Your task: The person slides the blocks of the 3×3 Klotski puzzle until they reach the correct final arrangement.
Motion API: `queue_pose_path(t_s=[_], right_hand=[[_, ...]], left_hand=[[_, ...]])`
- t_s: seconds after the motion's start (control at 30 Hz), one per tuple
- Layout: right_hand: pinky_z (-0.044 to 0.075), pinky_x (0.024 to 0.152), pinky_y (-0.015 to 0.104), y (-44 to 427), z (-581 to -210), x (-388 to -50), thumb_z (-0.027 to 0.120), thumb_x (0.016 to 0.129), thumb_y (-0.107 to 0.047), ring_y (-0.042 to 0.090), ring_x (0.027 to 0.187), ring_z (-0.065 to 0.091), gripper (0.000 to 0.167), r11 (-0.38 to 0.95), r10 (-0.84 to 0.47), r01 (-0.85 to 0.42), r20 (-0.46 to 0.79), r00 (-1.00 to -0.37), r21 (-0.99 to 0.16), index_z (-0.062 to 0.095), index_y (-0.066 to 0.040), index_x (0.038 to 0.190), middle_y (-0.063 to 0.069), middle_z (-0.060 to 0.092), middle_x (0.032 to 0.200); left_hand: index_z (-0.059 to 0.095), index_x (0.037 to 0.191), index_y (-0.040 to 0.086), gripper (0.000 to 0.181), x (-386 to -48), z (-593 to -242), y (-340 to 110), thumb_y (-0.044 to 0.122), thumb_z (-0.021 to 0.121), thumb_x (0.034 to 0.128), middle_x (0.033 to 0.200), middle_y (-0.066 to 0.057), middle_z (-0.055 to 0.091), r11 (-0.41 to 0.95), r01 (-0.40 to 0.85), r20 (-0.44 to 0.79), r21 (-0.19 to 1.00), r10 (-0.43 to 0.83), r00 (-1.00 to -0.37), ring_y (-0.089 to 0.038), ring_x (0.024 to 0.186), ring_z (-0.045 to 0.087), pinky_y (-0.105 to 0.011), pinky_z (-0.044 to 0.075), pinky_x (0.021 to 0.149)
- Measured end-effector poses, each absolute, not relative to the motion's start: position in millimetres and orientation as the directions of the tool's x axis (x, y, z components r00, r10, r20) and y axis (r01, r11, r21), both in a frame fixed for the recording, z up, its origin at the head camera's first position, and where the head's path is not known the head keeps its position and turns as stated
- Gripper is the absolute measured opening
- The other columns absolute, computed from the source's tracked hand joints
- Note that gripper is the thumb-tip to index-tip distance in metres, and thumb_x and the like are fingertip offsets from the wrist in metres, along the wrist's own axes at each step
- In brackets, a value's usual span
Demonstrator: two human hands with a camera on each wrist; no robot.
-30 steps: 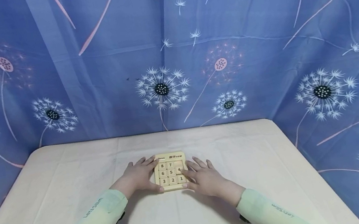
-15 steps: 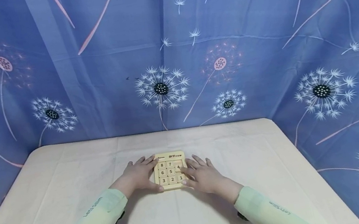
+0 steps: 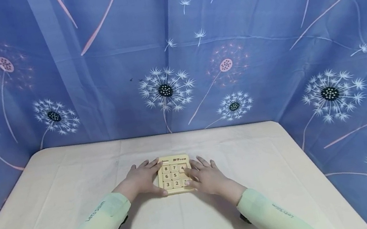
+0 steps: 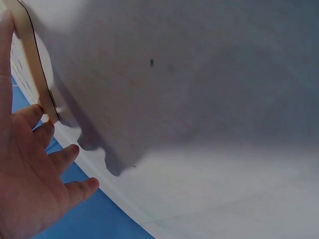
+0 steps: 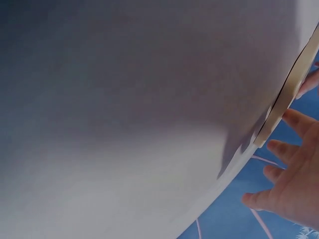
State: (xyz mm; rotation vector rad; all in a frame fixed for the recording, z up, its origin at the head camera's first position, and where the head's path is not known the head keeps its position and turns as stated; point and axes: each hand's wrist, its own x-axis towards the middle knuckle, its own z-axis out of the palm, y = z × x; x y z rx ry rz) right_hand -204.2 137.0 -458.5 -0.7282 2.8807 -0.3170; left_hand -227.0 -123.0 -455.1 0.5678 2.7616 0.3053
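Observation:
A pale yellow sliding number puzzle (image 3: 175,192) lies flat on the table. My left hand (image 3: 140,180) holds its left side, the thumb at the near corner and the index finger towards the far one. On the right, my right hand (image 3: 211,179) has its index finger at the right column and its thumb over the 1 tile (image 3: 185,181), partly hiding it. The 4 tile (image 3: 182,167) is at the top right, with a gap below it. Both wrist views show the puzzle's side edge (image 4: 35,64), with the other fingers spread beyond it.
A cream-covered table (image 3: 79,173) surrounds the puzzle. Behind it and along both sides hangs a blue curtain (image 3: 122,100) with dandelion prints.
The 4 tile has slid away from me, from the right column's middle to its top. My right thumb has shifted onto the 1 tile. The left hand keeps its place.

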Motion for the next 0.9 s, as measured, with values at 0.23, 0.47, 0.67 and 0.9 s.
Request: queue_pose_path(t_s=[0.23, 0.47, 0.67, 0.9], right_hand=[[0.022, 0.121, 0.076, 135.4, -458.0, -206.4, 0.052, 0.103, -0.05, 0.045, 0.157, 0.025, 0.057, 0.861, -0.481, -0.446, -0.105, -0.87, -0.245, 0.054, -0.017, 0.15, 0.016, 0.039, 0.165], [0.02, 0.122, 0.075, 133.5, -457.4, -207.7, 0.051, 0.103, -0.051, 0.044, 0.158, 0.023, 0.058, 0.867, -0.464, -0.422, -0.118, -0.878, -0.265, 0.053, -0.018, 0.151, 0.014, 0.037, 0.166], [0.021, 0.122, 0.075, 133.9, -456.5, -209.0, 0.051, 0.103, -0.053, 0.045, 0.157, 0.023, 0.058, 0.866, -0.466, -0.424, -0.121, -0.877, -0.266, 0.054, -0.019, 0.15, 0.015, 0.037, 0.166], [0.024, 0.121, 0.075, 135.7, -454.7, -213.4, 0.051, 0.104, -0.05, 0.044, 0.157, 0.025, 0.054, 0.862, -0.481, -0.444, -0.117, -0.869, -0.246, 0.058, -0.018, 0.146, 0.016, 0.038, 0.165]], left_hand=[[0.036, 0.16, 0.013, 0.111, -225.6, -453.0, -122.5, 0.068, 0.08, 0.0739, 0.171, -0.008, 0.027, 0.899, 0.351, -0.254, 0.262, 0.415, -0.874, -0.044, 0.156, 0.028, -0.075, 0.024, 0.121], [0.036, 0.16, 0.013, 0.111, -225.9, -454.6, -123.4, 0.068, 0.08, 0.0739, 0.171, -0.008, 0.028, 0.901, 0.35, -0.253, 0.255, 0.412, -0.876, -0.044, 0.156, 0.029, -0.075, 0.025, 0.121], [0.036, 0.16, 0.012, 0.111, -225.8, -453.3, -122.5, 0.068, 0.08, 0.074, 0.171, -0.009, 0.028, 0.901, 0.354, -0.254, 0.251, 0.414, -0.874, -0.044, 0.155, 0.029, -0.075, 0.026, 0.12], [0.036, 0.16, 0.014, 0.112, -227.0, -455.0, -122.5, 0.069, 0.08, 0.0735, 0.171, -0.007, 0.027, 0.904, 0.351, -0.254, 0.246, 0.409, -0.876, -0.043, 0.156, 0.028, -0.074, 0.025, 0.121]])
